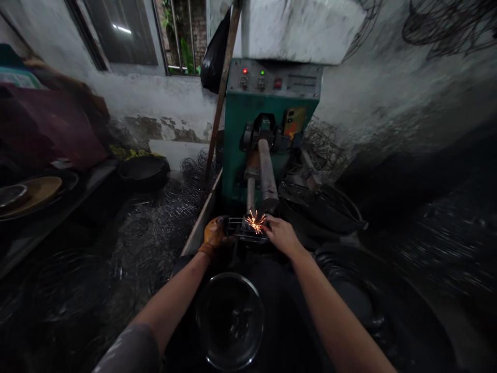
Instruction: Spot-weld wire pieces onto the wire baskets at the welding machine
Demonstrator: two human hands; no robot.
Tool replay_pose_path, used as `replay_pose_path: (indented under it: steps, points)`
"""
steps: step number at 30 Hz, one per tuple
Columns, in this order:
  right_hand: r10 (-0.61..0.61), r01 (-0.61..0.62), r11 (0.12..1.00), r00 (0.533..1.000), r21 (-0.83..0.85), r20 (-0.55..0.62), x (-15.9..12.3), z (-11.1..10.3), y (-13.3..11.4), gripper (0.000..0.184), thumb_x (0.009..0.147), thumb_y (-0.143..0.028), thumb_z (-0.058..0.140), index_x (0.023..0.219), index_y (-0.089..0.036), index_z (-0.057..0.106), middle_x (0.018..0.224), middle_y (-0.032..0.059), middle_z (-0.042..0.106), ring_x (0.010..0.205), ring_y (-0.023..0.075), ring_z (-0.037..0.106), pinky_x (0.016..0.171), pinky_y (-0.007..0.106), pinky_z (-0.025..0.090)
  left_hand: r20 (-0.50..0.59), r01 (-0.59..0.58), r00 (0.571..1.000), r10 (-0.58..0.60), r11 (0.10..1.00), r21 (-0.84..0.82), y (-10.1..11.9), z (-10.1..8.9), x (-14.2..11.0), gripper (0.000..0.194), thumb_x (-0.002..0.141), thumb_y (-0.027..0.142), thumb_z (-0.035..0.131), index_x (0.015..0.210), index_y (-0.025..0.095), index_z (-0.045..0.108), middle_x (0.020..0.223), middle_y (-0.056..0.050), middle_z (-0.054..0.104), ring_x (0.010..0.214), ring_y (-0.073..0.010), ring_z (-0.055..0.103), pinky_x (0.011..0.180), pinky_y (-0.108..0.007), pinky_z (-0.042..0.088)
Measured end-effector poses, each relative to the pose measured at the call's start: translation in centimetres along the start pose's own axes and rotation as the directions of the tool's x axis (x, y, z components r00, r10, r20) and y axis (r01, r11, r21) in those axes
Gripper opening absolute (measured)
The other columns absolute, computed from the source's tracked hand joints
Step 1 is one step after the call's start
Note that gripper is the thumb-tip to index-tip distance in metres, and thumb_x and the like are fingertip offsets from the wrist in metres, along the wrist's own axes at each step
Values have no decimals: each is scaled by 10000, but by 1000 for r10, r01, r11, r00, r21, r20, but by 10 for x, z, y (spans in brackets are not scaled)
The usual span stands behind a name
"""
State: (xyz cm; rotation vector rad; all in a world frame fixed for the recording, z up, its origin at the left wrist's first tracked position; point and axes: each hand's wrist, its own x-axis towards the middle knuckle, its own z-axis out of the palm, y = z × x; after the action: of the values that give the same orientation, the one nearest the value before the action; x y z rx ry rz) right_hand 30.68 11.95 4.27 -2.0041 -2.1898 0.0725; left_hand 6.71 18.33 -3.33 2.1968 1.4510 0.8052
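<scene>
A small wire grid piece [241,229] lies under the metal arm [267,175] of a green welding machine [267,111], and orange sparks [255,221] fly at the contact point. My left hand [216,234], in an orange glove, grips the left edge of the wire piece. My bare right hand [280,233] is closed on its right edge, right beside the sparks. Both forearms reach forward from the bottom of the view.
A round metal bowl [230,320] sits near me between my arms. Heaps of wire frames [163,217] fill the floor at left. Dark basins [322,204] stand right of the machine, a black pan [143,170] at left. A wooden pole [222,93] leans against the machine.
</scene>
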Motion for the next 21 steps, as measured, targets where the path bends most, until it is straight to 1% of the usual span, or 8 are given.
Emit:
replay_pose_path:
  steps: [2, 4, 7, 9, 11, 13, 16, 21]
  points:
    - [3, 2, 996, 998, 90, -61, -4, 7, 7, 104, 967, -195, 591, 1015, -177, 682, 1022, 126, 776, 1027, 269, 729, 901, 324, 537, 10, 24, 1000, -23, 1000, -15, 3, -3, -1, 549, 728, 381, 799, 1229, 192, 680, 1176, -101, 746, 1090, -296, 702, 984, -399, 555]
    - [41, -5, 974, 987, 225, -155, -13, 15, 21, 155, 938, -198, 595, 1059, -185, 691, 1020, 113, 781, 989, 266, 738, 888, 338, 556, 16, -4, 1000, 5, 1000, -14, 6, -9, -4, 638, 730, 390, 792, 1309, 167, 642, 1273, -138, 715, 1175, -319, 675, 1036, -420, 534]
    - [233, -103, 914, 925, 393, -300, -27, 30, 49, 270, 900, -222, 575, 1140, -182, 693, 1013, 106, 786, 920, 261, 744, 846, 352, 578, -8, -183, 983, 183, 982, 45, 15, -17, -8, 829, 727, 438, 789, 1458, 136, 543, 1447, -185, 608, 1352, -353, 560, 1155, -452, 441]
    - [349, -203, 882, 888, 426, -301, -33, 40, 62, 298, 837, -204, 577, 1102, -167, 708, 981, 114, 786, 889, 263, 738, 832, 357, 581, -7, -285, 958, 287, 953, 99, 25, -18, -9, 865, 736, 463, 779, 1503, 167, 509, 1488, -167, 576, 1404, -353, 504, 1192, -462, 389]
    - [397, -269, 864, 884, 427, -246, -33, 48, 69, 257, 783, -198, 594, 1004, -169, 723, 927, 110, 784, 854, 261, 731, 809, 352, 580, 24, -311, 950, 310, 939, 148, 37, -16, -6, 855, 736, 462, 777, 1500, 181, 515, 1473, -162, 586, 1405, -365, 492, 1184, -480, 381]
    - [403, -277, 855, 887, 439, -225, -30, 53, 69, 177, 771, -224, 614, 911, -193, 718, 866, 91, 777, 819, 257, 727, 768, 342, 578, 57, -274, 962, 268, 940, 202, 48, -12, -1, 790, 725, 439, 783, 1435, 166, 570, 1421, -180, 615, 1355, -388, 525, 1137, -504, 411]
    - [371, -212, 850, 891, 483, -262, -25, 55, 68, 110, 772, -269, 631, 840, -220, 702, 801, 52, 762, 771, 240, 718, 722, 326, 573, 90, -213, 977, 196, 941, 263, 57, -9, 8, 603, 707, 393, 790, 1251, 163, 668, 1287, -185, 677, 1221, -391, 608, 1048, -502, 467]
    - [297, -162, 861, 930, 482, -218, -32, 39, 68, 117, 755, -265, 669, 848, -206, 708, 861, 61, 767, 816, 234, 712, 760, 329, 566, 108, -195, 978, 176, 961, 198, 43, -7, 8, 502, 658, 379, 799, 1106, 174, 703, 1093, -148, 727, 1062, -363, 670, 950, -448, 523]
